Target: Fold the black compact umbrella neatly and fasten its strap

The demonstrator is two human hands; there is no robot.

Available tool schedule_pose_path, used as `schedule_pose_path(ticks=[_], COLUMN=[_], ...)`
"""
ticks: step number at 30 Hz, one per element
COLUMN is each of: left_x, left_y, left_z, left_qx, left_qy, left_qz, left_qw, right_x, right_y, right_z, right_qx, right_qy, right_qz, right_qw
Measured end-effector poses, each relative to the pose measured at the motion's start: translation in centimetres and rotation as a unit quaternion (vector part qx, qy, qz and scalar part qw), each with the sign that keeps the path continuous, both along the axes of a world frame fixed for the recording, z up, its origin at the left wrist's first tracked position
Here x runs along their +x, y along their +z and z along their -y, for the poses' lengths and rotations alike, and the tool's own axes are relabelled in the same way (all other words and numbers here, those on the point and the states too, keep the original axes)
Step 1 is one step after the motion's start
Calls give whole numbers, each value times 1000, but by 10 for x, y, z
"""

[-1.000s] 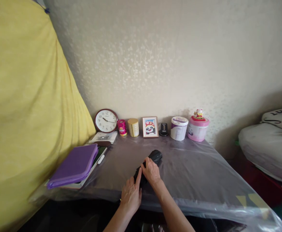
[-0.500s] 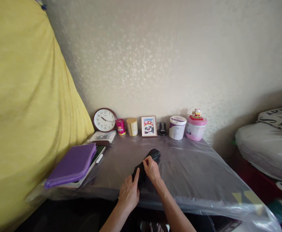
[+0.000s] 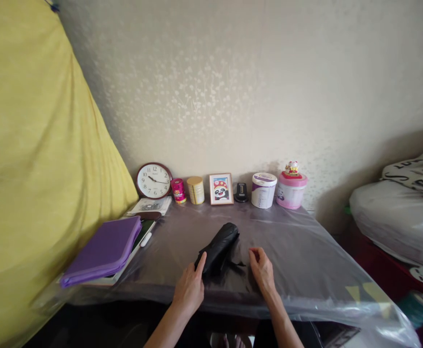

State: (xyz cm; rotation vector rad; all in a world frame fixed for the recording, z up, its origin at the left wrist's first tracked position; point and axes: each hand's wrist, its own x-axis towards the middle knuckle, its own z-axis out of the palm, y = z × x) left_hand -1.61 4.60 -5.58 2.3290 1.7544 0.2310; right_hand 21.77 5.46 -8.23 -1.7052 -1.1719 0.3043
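Note:
A folded black umbrella [image 3: 218, 246] lies slanted on the plastic-covered table, its far end pointing up and to the right. My left hand [image 3: 190, 287] holds its near end, the index finger stretched along the fabric and the other fingers partly hidden. A loose flap or strap [image 3: 237, 264] sticks out from the umbrella's right side. Apart from it, to the right, my right hand [image 3: 262, 270] hovers over or rests on the table with its fingers curled in. Nothing shows between those fingers.
Along the wall stand a clock [image 3: 154, 181], a pink can [image 3: 178, 191], a yellow tin [image 3: 196, 190], a framed panda picture [image 3: 221, 189], a small black object [image 3: 241, 192], a white tub [image 3: 264, 191] and a pink tub [image 3: 291, 192]. A purple folder [image 3: 103, 249] lies left.
My right hand has come off the umbrella and moved right, uncovering the flap or strap. My left hand stays at the near end. The view has shifted slightly.

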Motion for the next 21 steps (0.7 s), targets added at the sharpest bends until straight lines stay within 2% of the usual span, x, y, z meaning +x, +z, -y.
schedule_pose_path(ticks=[4,9,14,17,21], left_x=[-6,-14,-24,-30,-32], left_y=[4,15,21,23,26], left_z=[-11,-21,-28,-31,-23], left_qx=[-71,-149,-226,-200,-89], left_qy=[12,21,42,77,106], left_qz=[108,179,217,190,114], left_qw=[992,972,949,958,984], right_x=[0,-1,-3,-5,-5], right_y=[-8,-7,-5,-3,-3], right_z=[5,6,9,10,10], right_qx=[-9,-5,0,0,-8], right_qy=[9,15,20,23,26], right_qz=[16,23,41,44,56], right_qw=[1000,1000,999,999,998])
